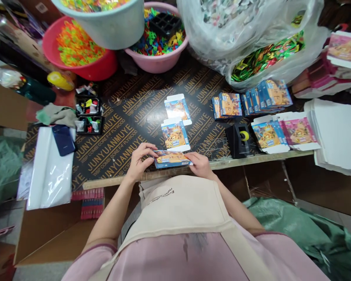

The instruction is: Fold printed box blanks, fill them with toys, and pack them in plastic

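Observation:
A small blue and orange printed cardboard box (172, 159) is held at the table's front edge, tilted so its long side faces me. My left hand (142, 160) grips its left end, thumb in front and fingers behind. At the other end, the fingers of my right hand (200, 164) pinch the right corner. Just beyond it lies a flat, unfolded box (174, 134) with the same print and white flaps. Another flat box (178, 109) lies behind that one, its surface bright with glare.
Filled blue boxes (273, 95) stand in rows at the back right, near a black tape dispenser (238, 140). Flat printed cartons (269, 136) lie beside it. Tubs of colourful plastic pieces, including a pink basin (156, 62), line the back. Black trays (89, 125) and a phone (63, 140) sit left.

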`<state>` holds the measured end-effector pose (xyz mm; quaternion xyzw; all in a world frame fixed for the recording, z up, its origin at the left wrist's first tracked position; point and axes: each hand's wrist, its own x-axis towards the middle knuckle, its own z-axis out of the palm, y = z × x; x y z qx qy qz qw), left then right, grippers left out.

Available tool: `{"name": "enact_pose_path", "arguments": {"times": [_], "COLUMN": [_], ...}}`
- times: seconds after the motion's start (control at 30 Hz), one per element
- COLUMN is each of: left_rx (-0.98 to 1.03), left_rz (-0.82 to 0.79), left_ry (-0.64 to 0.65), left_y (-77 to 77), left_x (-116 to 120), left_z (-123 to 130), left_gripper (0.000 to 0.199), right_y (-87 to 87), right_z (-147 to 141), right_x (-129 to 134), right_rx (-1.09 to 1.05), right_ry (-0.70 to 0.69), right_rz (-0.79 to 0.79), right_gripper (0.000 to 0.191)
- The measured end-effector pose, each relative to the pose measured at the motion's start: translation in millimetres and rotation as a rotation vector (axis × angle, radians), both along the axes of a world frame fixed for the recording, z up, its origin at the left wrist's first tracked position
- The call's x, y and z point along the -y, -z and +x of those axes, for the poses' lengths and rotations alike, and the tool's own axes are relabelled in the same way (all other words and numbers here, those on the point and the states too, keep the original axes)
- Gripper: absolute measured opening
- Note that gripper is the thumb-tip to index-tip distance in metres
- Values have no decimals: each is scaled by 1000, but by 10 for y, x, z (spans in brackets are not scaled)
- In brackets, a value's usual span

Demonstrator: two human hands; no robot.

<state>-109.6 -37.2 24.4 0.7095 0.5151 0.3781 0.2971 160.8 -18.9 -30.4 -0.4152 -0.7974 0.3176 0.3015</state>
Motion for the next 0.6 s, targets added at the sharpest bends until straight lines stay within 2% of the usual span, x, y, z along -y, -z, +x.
{"name": "enact_pose_path", "arguments": {"times": [0.07,0.17,0.3,0.37,0.43,0.53,0.57,0.6], "left_rx": [-156,-348,-408,-363,-334,-446,-511,-573], "left_rz": [-80,-238,-380,-403,-408,-395,-394,-393], "left_ry": [63,226,352,350,313,190,132,72], "left_y": [14,101,261,298,302,298,306,320], "left_x": [25,81,163,185,165,60,19,-19], "left_z": [-77,-48,74,108,80,-117,-203,-283], "left_gripper": [48,77,108,111,106,101,101,100], "right_y": [41,56,-6,-66,-137,-227,-246,-255], "right_z": [-110,-201,-235,-250,-289,-500,-640,-821], "right_x": [9,-26,-76,-129,-268,-685,-855,-1021], "right_rx": [47,112,176,134,90,87,88,86], "right_ry": [-69,-130,-259,-374,-475,-587,-620,-649], "right_rz": [100,149,130,135,135,88,61,33], "right_gripper": [35,39,37,35,34,30,36,50]}}
